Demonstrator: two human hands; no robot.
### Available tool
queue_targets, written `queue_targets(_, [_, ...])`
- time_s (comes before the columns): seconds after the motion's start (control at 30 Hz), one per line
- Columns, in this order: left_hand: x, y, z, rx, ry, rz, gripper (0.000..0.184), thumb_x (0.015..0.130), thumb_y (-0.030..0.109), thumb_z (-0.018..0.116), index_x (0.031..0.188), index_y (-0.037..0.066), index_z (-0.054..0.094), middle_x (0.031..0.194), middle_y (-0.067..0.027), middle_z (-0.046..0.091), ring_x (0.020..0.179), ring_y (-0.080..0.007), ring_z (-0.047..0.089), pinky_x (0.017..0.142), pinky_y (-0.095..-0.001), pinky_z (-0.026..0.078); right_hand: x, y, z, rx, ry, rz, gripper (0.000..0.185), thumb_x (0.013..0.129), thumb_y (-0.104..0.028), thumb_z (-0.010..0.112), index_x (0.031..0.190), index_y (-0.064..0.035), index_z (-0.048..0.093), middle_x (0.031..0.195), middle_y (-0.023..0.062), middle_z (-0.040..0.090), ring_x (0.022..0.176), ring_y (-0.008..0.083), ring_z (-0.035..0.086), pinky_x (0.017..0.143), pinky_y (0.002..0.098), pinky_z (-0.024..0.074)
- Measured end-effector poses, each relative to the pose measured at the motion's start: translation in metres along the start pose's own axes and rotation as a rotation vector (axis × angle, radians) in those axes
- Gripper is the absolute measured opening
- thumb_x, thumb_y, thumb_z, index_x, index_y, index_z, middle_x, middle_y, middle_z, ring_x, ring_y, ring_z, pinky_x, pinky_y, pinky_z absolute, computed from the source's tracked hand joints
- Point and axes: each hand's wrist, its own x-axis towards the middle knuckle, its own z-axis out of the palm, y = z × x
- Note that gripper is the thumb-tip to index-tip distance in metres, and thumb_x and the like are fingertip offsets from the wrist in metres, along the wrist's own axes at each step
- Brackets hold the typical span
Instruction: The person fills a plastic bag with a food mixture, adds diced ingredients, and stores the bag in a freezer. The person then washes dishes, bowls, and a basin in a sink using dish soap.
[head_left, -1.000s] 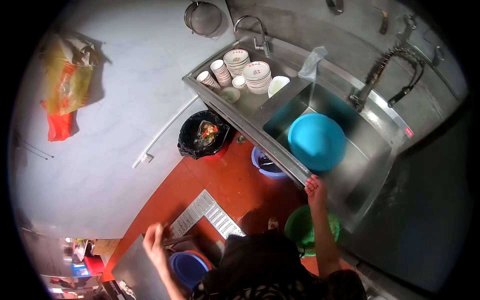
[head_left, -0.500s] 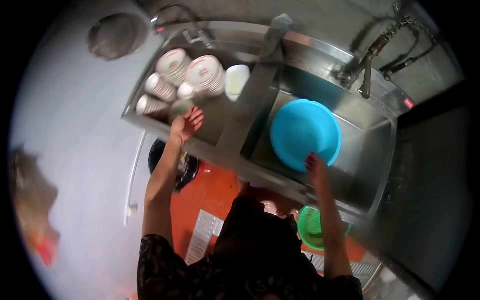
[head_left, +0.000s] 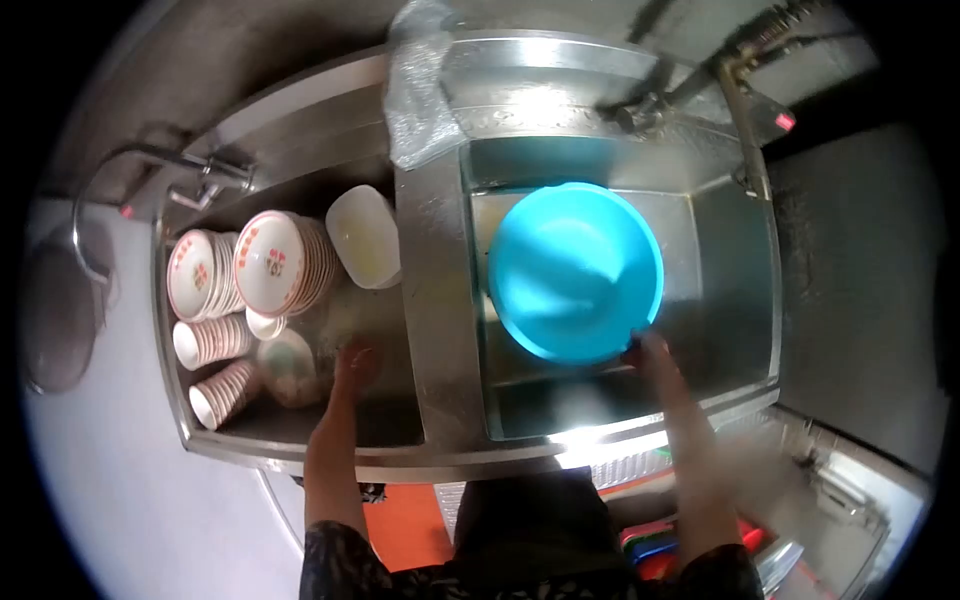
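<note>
My left hand (head_left: 355, 365) hangs over the left sink basin, just right of a greenish bowl (head_left: 287, 368); its fingers are blurred. At the lower right rim of the blue basin (head_left: 575, 270), my right hand (head_left: 650, 355) is near or touching the plastic, its fingers dark and smeared by motion. The blue basin sits in the right sink compartment. Stacks of patterned bowls (head_left: 270, 265) and cups (head_left: 212, 340) stand in the left compartment, with a white rectangular dish (head_left: 364, 237) beside them.
A clear plastic bag (head_left: 420, 90) drapes over the sink divider (head_left: 440, 300). A curved faucet (head_left: 200, 170) is at the left back and a spray faucet (head_left: 735, 90) at the right back. Colored containers (head_left: 655, 545) lie below the sink at the right.
The view has turned and moved closer to the sink. My left hand has gone from beside the body into the left compartment; my right hand has moved from the sink edge to the blue basin.
</note>
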Motion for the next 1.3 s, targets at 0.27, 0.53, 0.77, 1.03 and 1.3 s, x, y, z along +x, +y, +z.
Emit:
queue_targets(0.27, [0.089, -0.154, 0.290, 0.550, 0.085, 0.031, 0.029, 0.086, 0.022, 0.049, 0.105, 0.000, 0.056, 0.101, -0.0151, 0.060, 0.092, -0.0294, 0.059, 0.080, -0.0365, 0.048, -0.069, -0.033, 0.010, -0.737, -0.223, -0.276, 0.032, 0.082, -0.026, 0.057, 0.097, 0.0018, 0.054, 0.067, 0.0128, 0.062, 0.064, 0.0238, 0.065, 0.058, 0.0356, 0.0534])
queue_targets(0.53, [0.173, -0.361, 0.293, 1.968, -0.199, 0.450, 0.067, 0.087, 0.044, 0.046, 0.134, 0.000, 0.031, 0.135, -0.0147, 0.037, 0.126, -0.0254, 0.031, 0.103, -0.0345, 0.024, -0.116, -0.017, 0.109, 0.760, -1.152, -0.228, 0.043, 0.091, -0.028, 0.047, 0.125, -0.0036, 0.042, 0.123, 0.0143, 0.048, 0.112, 0.0239, 0.047, 0.094, 0.0383, 0.0371])
queue_targets(0.77, [0.195, -0.341, 0.362, 1.166, 0.397, 0.195, 0.065, 0.091, 0.045, 0.040, 0.136, 0.001, 0.025, 0.140, -0.0106, 0.030, 0.127, -0.0204, 0.028, 0.104, -0.0317, 0.020, -0.185, -0.023, 0.131, 0.599, -0.901, -0.522, 0.055, 0.094, -0.042, 0.034, 0.137, -0.0095, 0.026, 0.139, 0.0045, 0.032, 0.124, 0.0205, 0.035, 0.102, 0.0362, 0.0275])
queue_targets(1.03, [0.117, -0.254, 0.349, 0.982, 0.311, 0.408, 0.059, 0.093, 0.042, 0.038, 0.135, 0.001, 0.030, 0.136, -0.0089, 0.034, 0.123, -0.0190, 0.033, 0.103, -0.0294, 0.023, -0.293, 0.018, 0.194, 0.215, -0.903, -0.789, 0.059, 0.095, -0.036, 0.032, 0.140, -0.0045, 0.011, 0.148, 0.0069, 0.007, 0.136, 0.0205, 0.007, 0.109, 0.0311, 0.0076])
queue_targets(1.3, [-0.053, -0.103, 0.263, 0.888, 0.452, 0.310, 0.049, 0.092, 0.029, 0.043, 0.131, 0.000, 0.035, 0.132, -0.0126, 0.041, 0.120, -0.0250, 0.040, 0.099, -0.0396, 0.032, -0.254, 0.120, 0.378, -0.093, -1.024, -0.543, 0.051, 0.089, -0.027, 0.045, 0.135, -0.0094, 0.032, 0.139, 0.0115, 0.032, 0.128, 0.0241, 0.029, 0.104, 0.0343, 0.0228])
